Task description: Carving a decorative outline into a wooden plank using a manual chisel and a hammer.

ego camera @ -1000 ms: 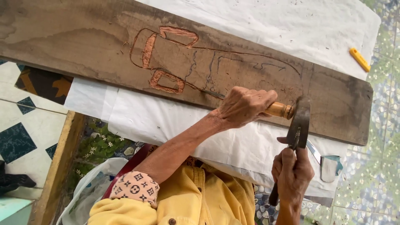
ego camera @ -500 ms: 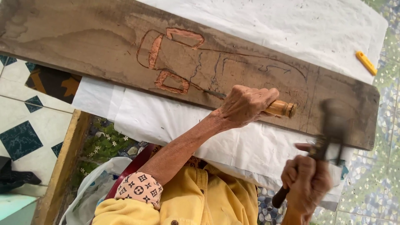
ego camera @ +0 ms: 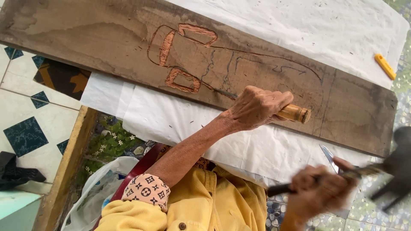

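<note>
A wooden-handled chisel is gripped by the left hand, fingers wrapped, on the carved plank mid-frame, while a blurred hammer, clenched in the right hand at lower right, seemingly must be brought squarely onto the chisel's butt.

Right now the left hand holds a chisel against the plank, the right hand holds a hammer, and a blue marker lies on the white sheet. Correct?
Not quite: the marker on the sheet is yellow, not blue, as the head view shows. The left hand does hold the chisel against the plank, the right hand the hammer.
</note>
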